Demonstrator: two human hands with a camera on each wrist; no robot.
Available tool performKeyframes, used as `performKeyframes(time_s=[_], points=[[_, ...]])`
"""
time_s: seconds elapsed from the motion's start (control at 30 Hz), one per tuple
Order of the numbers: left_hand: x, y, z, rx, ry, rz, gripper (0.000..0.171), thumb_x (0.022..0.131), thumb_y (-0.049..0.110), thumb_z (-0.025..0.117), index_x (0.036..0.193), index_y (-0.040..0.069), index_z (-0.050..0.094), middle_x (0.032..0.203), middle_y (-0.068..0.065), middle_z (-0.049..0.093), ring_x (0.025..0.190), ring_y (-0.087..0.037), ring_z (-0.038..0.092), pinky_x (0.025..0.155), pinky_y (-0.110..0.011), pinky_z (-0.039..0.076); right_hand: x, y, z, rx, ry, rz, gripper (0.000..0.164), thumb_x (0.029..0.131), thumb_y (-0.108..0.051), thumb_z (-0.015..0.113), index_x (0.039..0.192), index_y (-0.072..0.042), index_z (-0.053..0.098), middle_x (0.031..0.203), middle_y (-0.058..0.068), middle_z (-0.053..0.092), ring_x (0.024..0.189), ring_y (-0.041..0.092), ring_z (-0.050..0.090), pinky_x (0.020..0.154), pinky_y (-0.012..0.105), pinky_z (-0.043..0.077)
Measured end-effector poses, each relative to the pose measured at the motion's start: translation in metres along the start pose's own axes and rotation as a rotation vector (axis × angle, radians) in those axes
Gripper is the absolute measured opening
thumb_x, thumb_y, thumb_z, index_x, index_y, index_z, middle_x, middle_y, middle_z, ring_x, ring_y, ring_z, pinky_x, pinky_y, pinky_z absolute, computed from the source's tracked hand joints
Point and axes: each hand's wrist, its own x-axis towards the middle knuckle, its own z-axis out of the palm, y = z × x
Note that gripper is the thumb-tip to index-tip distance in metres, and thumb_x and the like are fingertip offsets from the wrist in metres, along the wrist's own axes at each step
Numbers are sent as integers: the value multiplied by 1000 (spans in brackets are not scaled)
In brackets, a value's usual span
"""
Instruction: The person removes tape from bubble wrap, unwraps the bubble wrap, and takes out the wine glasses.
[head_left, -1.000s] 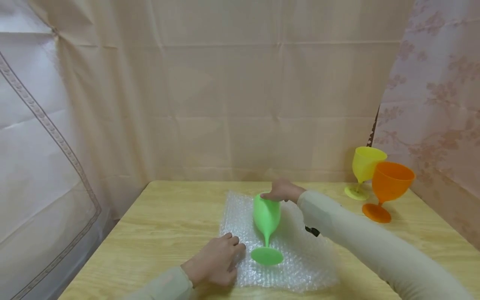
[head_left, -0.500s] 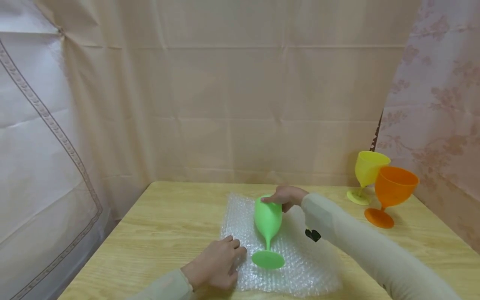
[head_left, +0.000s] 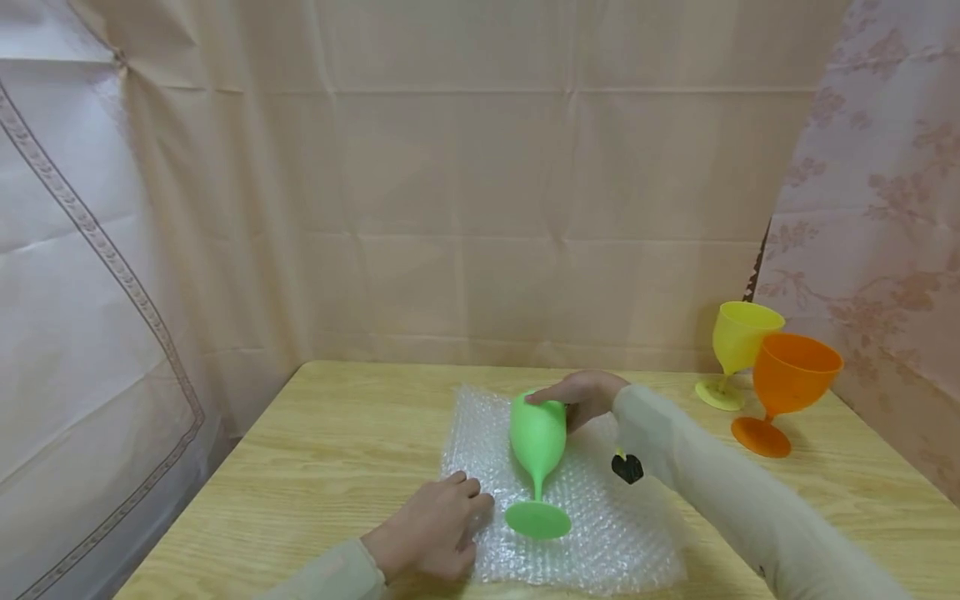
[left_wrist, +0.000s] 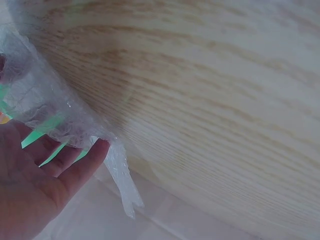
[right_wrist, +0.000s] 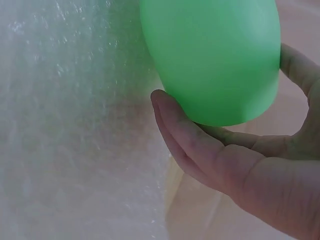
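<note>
A green goblet (head_left: 538, 437) lies over a sheet of bubble wrap (head_left: 600, 533), its round foot turned toward me and its rim away. My right hand (head_left: 588, 396) grips the bowl near the rim; in the right wrist view the fingers (right_wrist: 195, 140) curl round the end of the bowl. Along the left edge of the wrap, my left hand (head_left: 442, 521) holds the sheet. The left wrist view has its fingers (left_wrist: 82, 162) bent at the wrap's crinkled edge, with green showing through the plastic.
At the back right of the wooden table (head_left: 360, 433) stand a yellow goblet (head_left: 742, 333) and an orange goblet (head_left: 793, 375), both upright, the orange one partly in front. A beige curtain (head_left: 480, 183) hangs behind the table, and a floral cloth (head_left: 885, 225) hangs on the right.
The right hand has lowered slightly and drawn a little toward me at the goblet's rim. The left hand stays at the wrap's edge; the whole view has shifted slightly.
</note>
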Motion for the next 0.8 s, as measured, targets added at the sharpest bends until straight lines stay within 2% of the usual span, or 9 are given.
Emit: performKeyframes(time_s=[0.2, 0.43, 0.67, 0.8], points=[[0, 2, -2, -14, -1, -2, 28, 69, 26, 63, 96, 18, 61, 80, 9, 52, 71, -5, 42, 59, -15, 34, 3, 5, -1, 39, -5, 17, 84, 90, -38, 63, 144, 12, 22, 151, 32, 27, 139, 48, 33, 107, 51, 41], [1, 3, -4, -20, -12, -8, 32, 69, 27, 63, 99, 17, 62, 82, 8, 55, 72, -5, 44, 60, -16, 35, 6, 8, -2, 86, 15, 30, 92, 90, -38, 62, 147, 12, 10, 154, 33, 14, 143, 48, 23, 113, 51, 34], [1, 2, -5, -5, -13, -8, 32, 70, 27, 64, 101, 17, 63, 83, 7, 56, 71, -6, 45, 59, -16, 36, 7, 10, -2, 88, 39, 20, 90, 89, -37, 63, 145, 13, 13, 152, 34, 20, 141, 46, 28, 112, 50, 35], [1, 2, -4, -5, -9, -4, 33, 70, 27, 64, 102, 17, 63, 84, 7, 57, 72, -6, 46, 60, -16, 37, 7, 12, -3, 99, 36, 14, 90, 89, -35, 64, 146, 13, 13, 152, 35, 18, 141, 47, 27, 112, 49, 35]])
